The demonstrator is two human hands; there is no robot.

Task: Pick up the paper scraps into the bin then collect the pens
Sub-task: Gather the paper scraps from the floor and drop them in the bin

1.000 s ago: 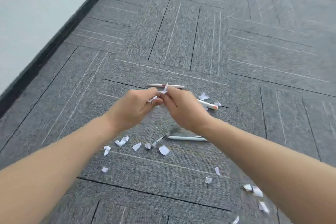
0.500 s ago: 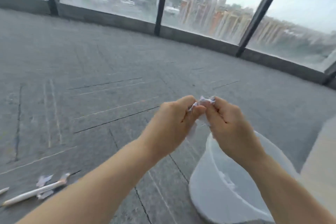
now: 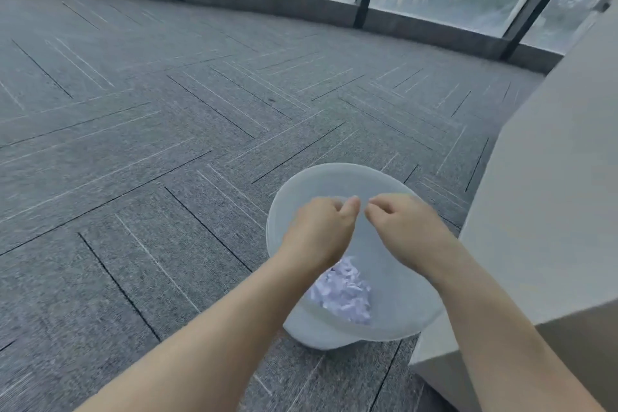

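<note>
Two hands hovered over one white bin on the grey carpet: the left hand and right hand loosely curled (whether either held anything, I could not tell). One heap of paper scraps lay inside the bin.

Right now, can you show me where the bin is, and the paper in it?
bin point(image 3: 334, 174): head view, far rim.
paper scraps point(image 3: 344, 294): head view, middle of the pile inside the bin.
</note>
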